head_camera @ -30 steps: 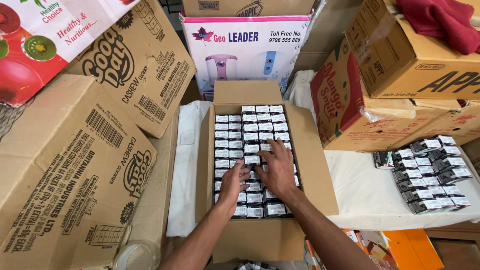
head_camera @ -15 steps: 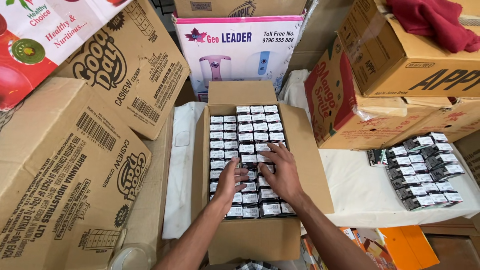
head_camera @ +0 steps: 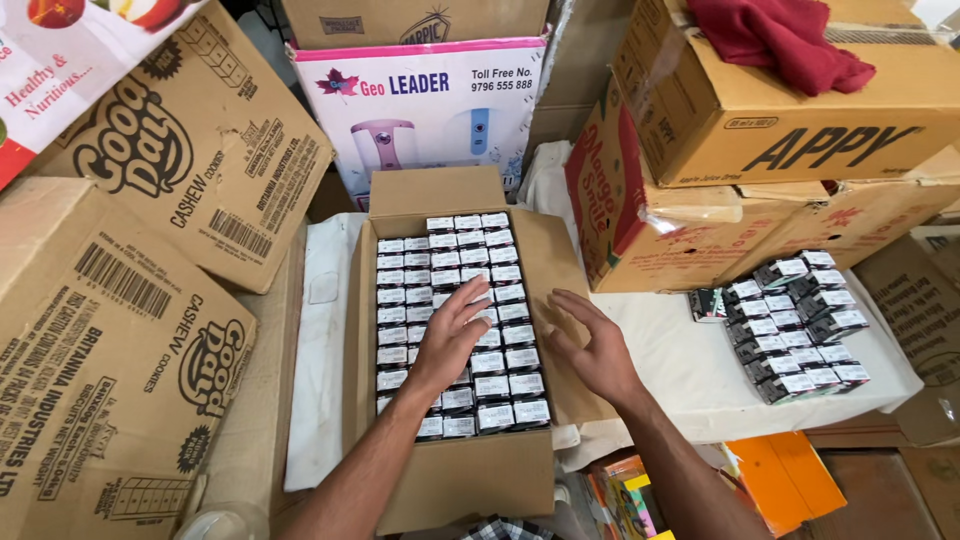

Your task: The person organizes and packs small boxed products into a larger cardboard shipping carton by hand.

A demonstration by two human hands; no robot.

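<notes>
Small black packets with white labels fill an open cardboard carton, standing on end in tight rows from its far flap to its near wall. The carton sits on a white-covered table, toward the table's left end, hemmed in by bigger cartons at the left and far edges. The left hand lies flat on the packet tops near the middle of the rows, fingers spread and holding nothing. The right hand hovers open over the carton's right flap, fingers loosely splayed, also empty.

Each packet looks light and stiff-walled, likely smooth enough to slip if pinched only by its top. Packed this tightly, one probably has to be worked up by its label end between fingertip and thumb. Full, the carton is probably heavy and best gripped under its bottom edges, not by the flaps.

A loose stack of like packets lies near the table's right edge.
</notes>
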